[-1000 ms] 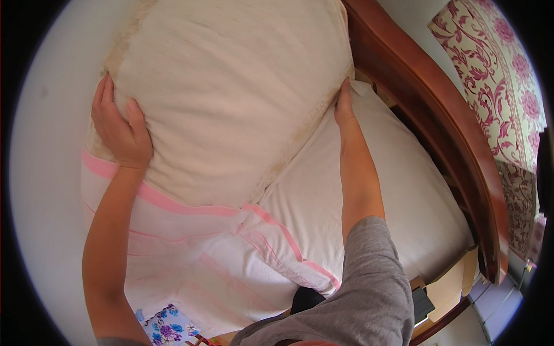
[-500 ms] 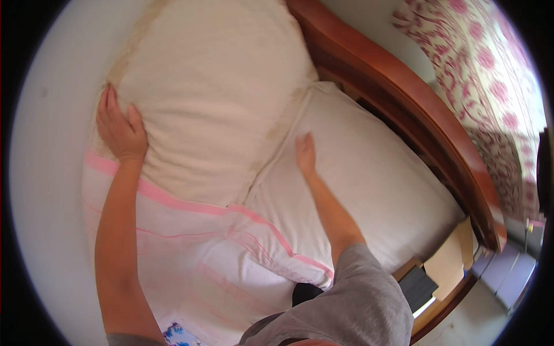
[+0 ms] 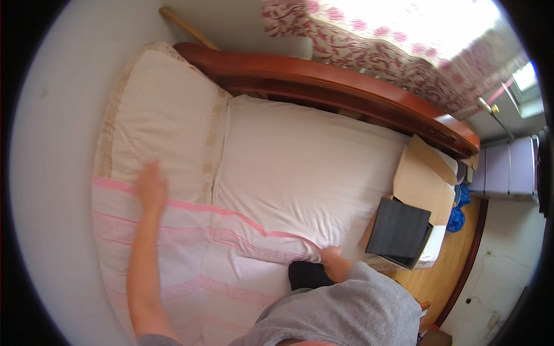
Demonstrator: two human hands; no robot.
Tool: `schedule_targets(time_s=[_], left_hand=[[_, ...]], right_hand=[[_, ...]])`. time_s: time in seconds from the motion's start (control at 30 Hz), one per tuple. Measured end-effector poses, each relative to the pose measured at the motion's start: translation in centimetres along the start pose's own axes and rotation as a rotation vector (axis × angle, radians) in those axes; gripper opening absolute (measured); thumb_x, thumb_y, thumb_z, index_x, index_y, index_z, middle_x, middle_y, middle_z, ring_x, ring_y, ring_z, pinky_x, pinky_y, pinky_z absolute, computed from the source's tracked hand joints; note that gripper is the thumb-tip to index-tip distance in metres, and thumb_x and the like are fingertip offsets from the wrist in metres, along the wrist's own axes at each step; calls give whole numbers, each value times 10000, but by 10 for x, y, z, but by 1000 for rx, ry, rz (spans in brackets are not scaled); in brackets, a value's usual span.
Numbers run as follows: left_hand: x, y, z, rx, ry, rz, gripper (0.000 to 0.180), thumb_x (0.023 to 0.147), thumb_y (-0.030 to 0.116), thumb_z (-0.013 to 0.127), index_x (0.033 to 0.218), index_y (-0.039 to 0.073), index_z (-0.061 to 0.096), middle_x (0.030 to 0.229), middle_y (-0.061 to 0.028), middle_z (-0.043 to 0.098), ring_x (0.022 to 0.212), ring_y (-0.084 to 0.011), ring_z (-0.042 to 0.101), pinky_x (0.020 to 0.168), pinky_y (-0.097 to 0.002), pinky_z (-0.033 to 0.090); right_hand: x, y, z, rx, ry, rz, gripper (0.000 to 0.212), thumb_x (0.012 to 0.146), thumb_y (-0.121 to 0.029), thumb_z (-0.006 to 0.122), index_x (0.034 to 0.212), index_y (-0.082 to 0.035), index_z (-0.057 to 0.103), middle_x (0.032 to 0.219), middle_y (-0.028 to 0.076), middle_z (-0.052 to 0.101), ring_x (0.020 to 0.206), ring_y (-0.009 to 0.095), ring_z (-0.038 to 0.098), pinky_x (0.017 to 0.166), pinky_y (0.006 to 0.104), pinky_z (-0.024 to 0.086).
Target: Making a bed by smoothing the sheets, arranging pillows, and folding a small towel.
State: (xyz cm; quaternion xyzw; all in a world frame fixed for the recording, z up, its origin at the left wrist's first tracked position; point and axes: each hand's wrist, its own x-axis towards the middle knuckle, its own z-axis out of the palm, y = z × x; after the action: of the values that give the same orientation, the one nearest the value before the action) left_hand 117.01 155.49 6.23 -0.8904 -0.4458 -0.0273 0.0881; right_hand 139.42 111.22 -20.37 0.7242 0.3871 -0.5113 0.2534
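Note:
My left hand (image 3: 152,187) is stretched forward at the pink-trimmed edge of a white-and-pink blanket (image 3: 190,254), over the lower part of a cream pillow (image 3: 167,104) with tan bands. It is slightly blurred. Its fingers look extended, with nothing in them. Low on the right, my right hand (image 3: 333,255) rests at the blanket's right corner, touching the pale bedding. Its fingers are partly hidden, so a grip on the blanket cannot be made out. Beside the banded pillow lies a wide, plain pale bedding piece (image 3: 306,161), wrinkled near my right hand.
A curved reddish wooden headboard (image 3: 323,75) runs along the far side. An open cardboard box (image 3: 424,179) and a black flat box (image 3: 398,232) sit at the bed's right end. A white wall (image 3: 63,173) borders the left. A floral curtain (image 3: 375,46) hangs beyond the headboard.
My left hand has come back from the banded pillow's left edge toward the blanket. My right hand has drawn back to the blanket's right corner. The view has shifted, showing more of the room.

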Motion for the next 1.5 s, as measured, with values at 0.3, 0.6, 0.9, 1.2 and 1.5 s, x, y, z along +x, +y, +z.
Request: schedule_targets(time_s=[0.3, 0.6, 0.9, 1.2, 1.5], left_hand=[[-385, 97, 26, -803, -1198, 14, 448, 740, 378, 532, 1086, 96, 500, 1018, -134, 547, 950, -261, 516, 804, -327, 403], [-569, 105, 47, -622, -1185, -91, 350, 749, 269, 520, 1037, 70, 530, 918, -110, 590, 854, -251, 560, 751, -325, 433], [-546, 176, 64, -735, -1086, 13, 327, 740, 280, 528, 984, 65, 561, 895, -131, 591, 833, -250, 566, 726, -332, 442], [-433, 250, 119, -693, -962, -5, 277, 740, 261, 538, 930, 65, 585, 830, -127, 600, 767, -238, 576, 690, -319, 445], [-363, 363, 172, -796, -1074, -133, 269, 715, 259, 555, 876, 47, 594, 823, -128, 599, 786, -243, 570, 701, -319, 437]], right_hand=[[-3, 67, 139, 458, 201, -128, 326, 724, -305, 442, 915, -93, 601, 976, 142, 556, 900, 300, 528, 788, 365, 413], [-129, 77, 173, 575, 247, -110, 279, 692, -248, 507, 909, -108, 613, 920, 105, 591, 865, 250, 555, 777, 328, 425], [-129, 94, 217, 663, 356, 77, 268, 691, -219, 526, 916, -97, 604, 935, 115, 583, 896, 243, 546, 792, 332, 422], [-102, 94, 211, 798, 351, -84, 253, 710, -227, 543, 911, -81, 586, 879, 118, 593, 849, 254, 555, 753, 328, 427], [-34, 136, 184, 1024, 429, 64, 316, 715, -195, 567, 976, -20, 537, 905, 134, 585, 850, 242, 559, 753, 314, 426]])
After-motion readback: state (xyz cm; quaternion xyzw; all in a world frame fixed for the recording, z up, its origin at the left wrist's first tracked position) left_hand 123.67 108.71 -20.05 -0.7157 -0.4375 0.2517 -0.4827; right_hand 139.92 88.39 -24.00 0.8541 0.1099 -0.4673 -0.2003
